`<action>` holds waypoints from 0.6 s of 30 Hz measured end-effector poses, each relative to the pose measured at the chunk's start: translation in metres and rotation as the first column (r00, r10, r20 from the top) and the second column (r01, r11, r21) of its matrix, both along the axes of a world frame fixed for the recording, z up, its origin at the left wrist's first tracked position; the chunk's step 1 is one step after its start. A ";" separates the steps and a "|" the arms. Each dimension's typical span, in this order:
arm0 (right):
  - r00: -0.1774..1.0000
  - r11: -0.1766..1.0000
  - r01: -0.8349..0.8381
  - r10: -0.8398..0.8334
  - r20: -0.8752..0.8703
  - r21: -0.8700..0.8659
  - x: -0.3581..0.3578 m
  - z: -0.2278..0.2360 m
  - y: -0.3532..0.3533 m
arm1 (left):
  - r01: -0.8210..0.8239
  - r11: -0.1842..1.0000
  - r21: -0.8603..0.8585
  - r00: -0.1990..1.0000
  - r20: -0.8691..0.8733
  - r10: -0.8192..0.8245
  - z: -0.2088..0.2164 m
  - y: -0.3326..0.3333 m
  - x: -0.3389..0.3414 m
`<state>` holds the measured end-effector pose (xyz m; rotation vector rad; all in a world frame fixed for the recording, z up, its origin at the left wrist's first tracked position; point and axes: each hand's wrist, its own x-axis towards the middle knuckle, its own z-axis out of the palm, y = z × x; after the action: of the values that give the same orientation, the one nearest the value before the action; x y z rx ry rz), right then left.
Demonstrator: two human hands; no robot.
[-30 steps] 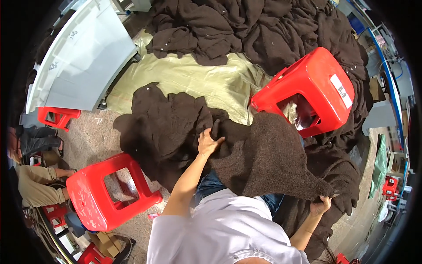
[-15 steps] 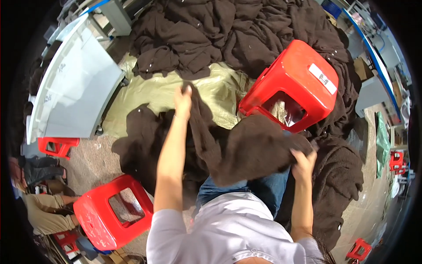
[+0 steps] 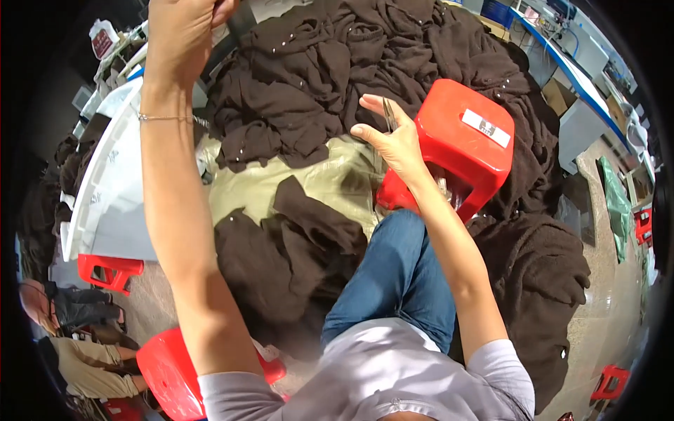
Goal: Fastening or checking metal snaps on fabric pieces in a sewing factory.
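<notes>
My left hand (image 3: pixel 184 35) is raised at the top left edge, its fingers curled closed. Part of it lies beyond the picture, and whatever it may hold cannot be made out. In front of the red stool (image 3: pixel 463 112), my right hand (image 3: pixel 397 144) has its thumb and forefinger spread. A slim, pointed dark metal tool (image 3: pixel 389 116), like small thread snips or tweezers, is tucked in its palm. Brown knitted cloth (image 3: pixel 281 259) lies heaped on the floor by my knees, touched by neither hand.
A big pile of brown cloth (image 3: pixel 316 63) spreads ahead over a yellowish sheet (image 3: pixel 281 175). More cloth (image 3: pixel 540 274) lies right of my legs. At left stand a grey-white bin (image 3: pixel 112 189) and red stools (image 3: pixel 168 372). Another person's legs (image 3: pixel 91 368) show at lower left.
Both hands have let go of the brown cloth, which now lies heaped before my knees. My left hand has risen up and left; my right hand has moved forward and left.
</notes>
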<state>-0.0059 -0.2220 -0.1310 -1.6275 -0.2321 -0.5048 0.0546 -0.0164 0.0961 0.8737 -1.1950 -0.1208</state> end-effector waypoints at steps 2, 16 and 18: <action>0.996 0.996 0.011 -0.003 -0.093 0.084 -0.011 -0.027 -0.010 | -0.680 0.665 0.310 0.733 0.325 0.598 -0.019 0.021 0.001; 0.621 0.823 0.567 -0.436 -0.651 -0.011 -0.247 -0.158 -0.093 | -0.300 -0.074 0.951 0.804 0.294 0.517 -0.567 0.024 -0.045; 0.541 0.792 0.601 -0.499 -0.677 -0.103 -0.261 -0.172 -0.087 | -0.368 -0.146 0.918 0.812 0.394 0.431 -0.600 -0.014 -0.031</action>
<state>-0.2666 -0.3086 -0.3032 -1.6157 0.9027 -0.3437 0.0231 -0.0300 -0.5037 2.5660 -0.4903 -0.5387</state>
